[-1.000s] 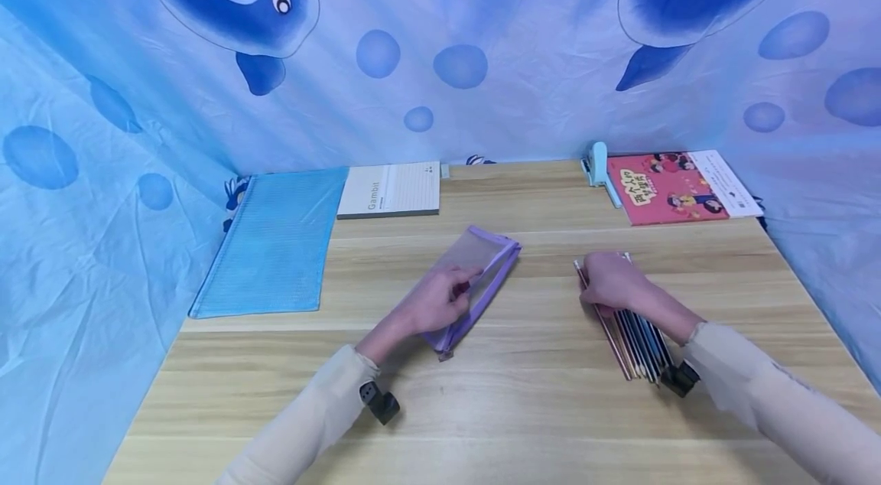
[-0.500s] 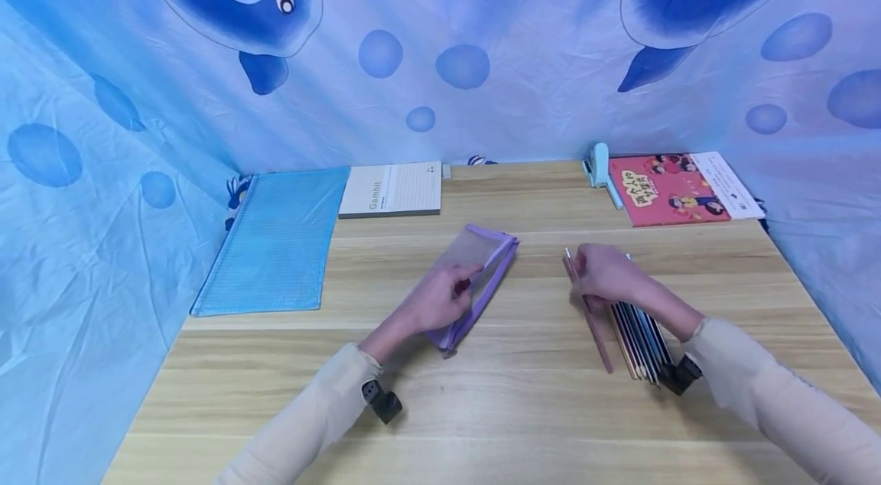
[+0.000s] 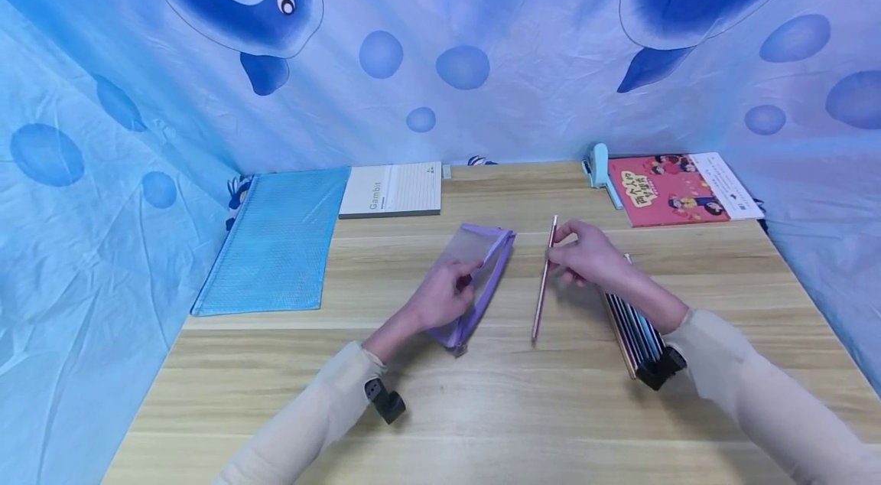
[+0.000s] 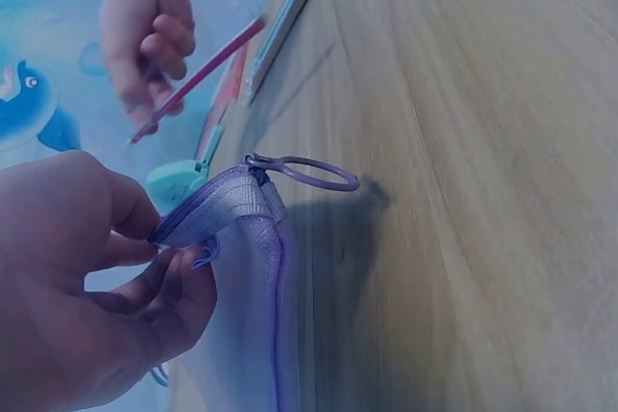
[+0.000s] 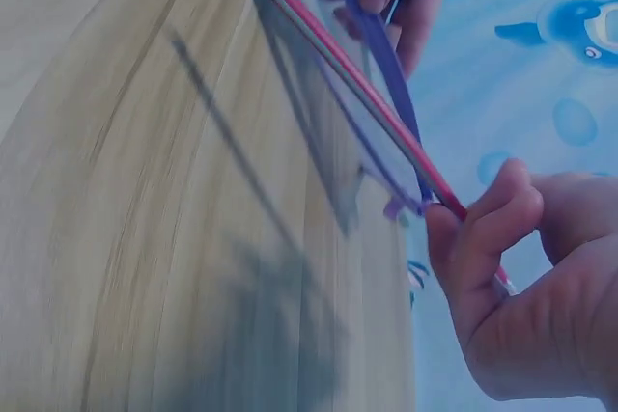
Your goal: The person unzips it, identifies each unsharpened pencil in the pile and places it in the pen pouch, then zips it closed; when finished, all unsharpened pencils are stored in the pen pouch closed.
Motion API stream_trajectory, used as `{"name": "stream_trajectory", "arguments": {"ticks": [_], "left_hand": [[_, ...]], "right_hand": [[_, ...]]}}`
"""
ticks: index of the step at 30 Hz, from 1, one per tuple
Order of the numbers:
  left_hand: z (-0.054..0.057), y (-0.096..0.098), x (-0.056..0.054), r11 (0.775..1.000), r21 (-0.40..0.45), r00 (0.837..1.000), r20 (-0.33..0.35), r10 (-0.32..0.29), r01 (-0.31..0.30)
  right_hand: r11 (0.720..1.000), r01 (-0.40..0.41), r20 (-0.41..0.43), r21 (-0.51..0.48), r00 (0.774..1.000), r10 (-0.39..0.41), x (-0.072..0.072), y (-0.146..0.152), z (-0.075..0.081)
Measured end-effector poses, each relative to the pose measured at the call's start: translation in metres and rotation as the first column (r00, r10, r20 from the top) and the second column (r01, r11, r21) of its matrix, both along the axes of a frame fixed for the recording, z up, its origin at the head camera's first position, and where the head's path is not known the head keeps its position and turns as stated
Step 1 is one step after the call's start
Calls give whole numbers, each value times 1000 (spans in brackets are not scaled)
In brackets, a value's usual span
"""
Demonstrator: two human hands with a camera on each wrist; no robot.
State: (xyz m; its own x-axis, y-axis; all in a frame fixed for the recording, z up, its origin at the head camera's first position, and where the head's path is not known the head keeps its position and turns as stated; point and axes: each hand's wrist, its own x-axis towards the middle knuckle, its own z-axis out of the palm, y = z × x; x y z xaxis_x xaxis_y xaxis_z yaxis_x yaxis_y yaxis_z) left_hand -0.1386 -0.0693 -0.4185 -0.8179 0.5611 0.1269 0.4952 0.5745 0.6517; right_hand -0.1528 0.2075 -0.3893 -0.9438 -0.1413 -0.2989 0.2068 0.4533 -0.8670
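Between thumb and fingers my left hand [image 3: 443,295] pinches the zipped edge of a purple mesh pencil case [image 3: 485,290]. In the left wrist view the pencil case's ring pull [image 4: 314,173] stands out from one end of the zip. My right hand [image 3: 588,255] pinches a reddish pencil [image 3: 544,282] near its upper end, held above the table just right of the case. The right wrist view shows this pencil [image 5: 362,94] slanting across in front of the case, with its shadow on the wood. A row of several pencils [image 3: 636,328] lies partly hidden under my right forearm.
A blue mesh folder [image 3: 271,244] lies at the table's left. Behind are a white notebook [image 3: 392,189], a light-blue stapler [image 3: 601,167] and a red booklet [image 3: 674,190]. A dolphin-printed curtain [image 3: 461,26] hangs along the back and sides.
My right hand has lifted the reddish pencil off the row and carried it left toward the pencil case, turning it more upright. The left hand keeps its grip on the case, which shifts slightly.
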Motion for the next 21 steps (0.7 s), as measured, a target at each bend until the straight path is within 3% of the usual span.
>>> {"name": "stream_trajectory", "arguments": {"ticks": [6,11,21], "left_hand": [[2,4,2,999,15,999,23,40,-40],[4,6,3,997,27,996,53,65,-67],[6,10,4,994,59,996,4,92,-92]], "right_hand": [[984,94,3,-152,996,-94,-4,-20,-5],[963,119,8,-240,993,-121,-6,-34,-11],[938,163,56,-306,987,-153,-4,-60,-17]]}}
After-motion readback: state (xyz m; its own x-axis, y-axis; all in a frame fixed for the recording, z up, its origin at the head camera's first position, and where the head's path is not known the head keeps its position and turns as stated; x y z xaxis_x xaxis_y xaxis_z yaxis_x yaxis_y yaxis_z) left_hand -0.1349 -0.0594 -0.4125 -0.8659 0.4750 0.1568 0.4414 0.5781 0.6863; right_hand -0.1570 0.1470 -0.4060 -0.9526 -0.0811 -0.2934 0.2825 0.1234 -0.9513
